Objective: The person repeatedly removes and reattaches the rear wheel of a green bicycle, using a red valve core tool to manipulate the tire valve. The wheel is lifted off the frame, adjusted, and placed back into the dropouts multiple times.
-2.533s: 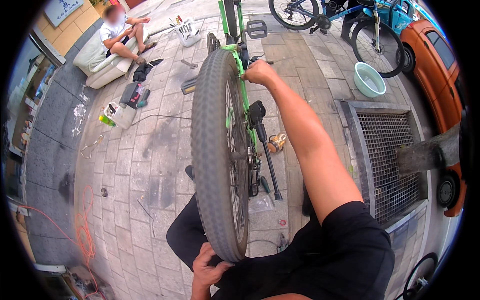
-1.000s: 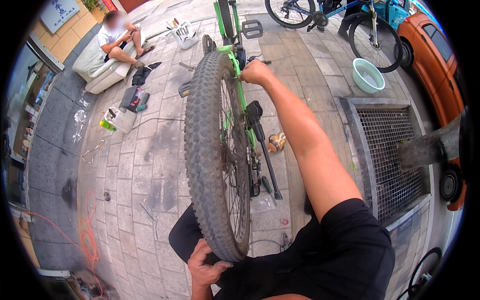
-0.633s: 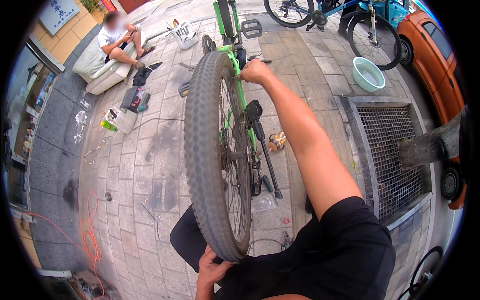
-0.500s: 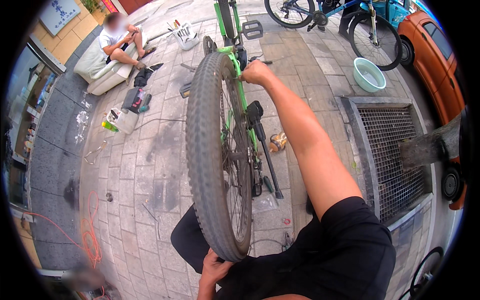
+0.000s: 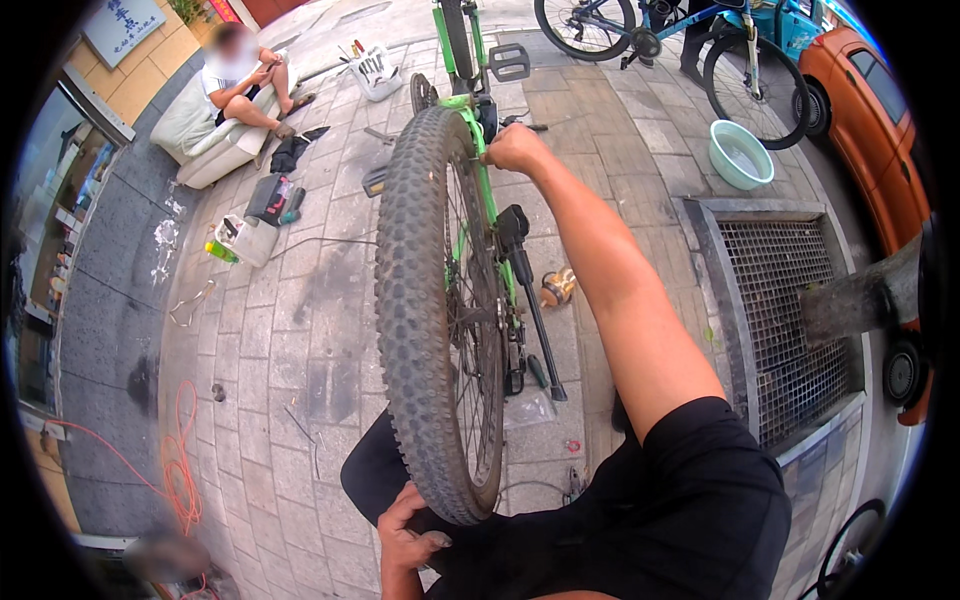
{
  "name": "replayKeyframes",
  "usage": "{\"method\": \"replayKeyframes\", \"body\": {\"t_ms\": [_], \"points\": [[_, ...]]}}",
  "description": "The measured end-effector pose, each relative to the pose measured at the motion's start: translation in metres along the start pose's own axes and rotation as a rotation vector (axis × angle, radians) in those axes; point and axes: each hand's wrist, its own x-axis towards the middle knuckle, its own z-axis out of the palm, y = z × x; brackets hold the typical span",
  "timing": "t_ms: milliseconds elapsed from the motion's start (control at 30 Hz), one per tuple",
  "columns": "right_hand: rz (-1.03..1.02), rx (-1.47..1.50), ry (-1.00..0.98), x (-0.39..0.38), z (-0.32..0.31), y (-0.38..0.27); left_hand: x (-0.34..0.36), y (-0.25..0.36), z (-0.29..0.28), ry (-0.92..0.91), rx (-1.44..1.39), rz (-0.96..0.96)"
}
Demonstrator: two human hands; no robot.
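A green bicycle stands in front of me with its knobby rear tyre nearest, and the spoked wheel sits within the green frame. My right hand, arm stretched forward, is closed on the frame at the wheel's far right side; its fingertips are partly hidden. Low by the tyre's near end is my left hand, thumb apart from the fingers, holding nothing. Its fingers are close beside the tread, and whether they touch it I cannot tell. A black kickstand slants down on the wheel's right.
Left on the paving are an orange cable, a white tool container and a dark toolbox. A person sits on a pale sofa. At right are a basin, a metal grate and a blue bicycle.
The tyre tread, blurred by spinning before, now shows sharp knobs. My left hand has shifted slightly left, and its thumb has come away from the tyre. My right hand stays on the frame.
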Motion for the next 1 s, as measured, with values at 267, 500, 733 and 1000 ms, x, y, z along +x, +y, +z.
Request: {"method": "replayKeyframes", "body": {"t_ms": [267,500,733,1000], "points": [[-0.001,0.009,0.001,-0.008,-0.004,-0.004,0.003,0.002,0.004,0.027,0.226,-0.034],[0.002,-0.004,0.007,-0.005,-0.002,-0.005,-0.022,-0.036,-0.014,-0.063,0.253,-0.245],[-0.017,-0.039,-0.011,-0.001,-0.002,-0.003,-0.031,-0.063,-0.017,-0.086,0.339,-0.395],[-0.046,-0.009,0.007,-0.007,-0.002,-0.005,-0.036,-0.072,-0.015,-0.015,0.388,-0.334]]}}
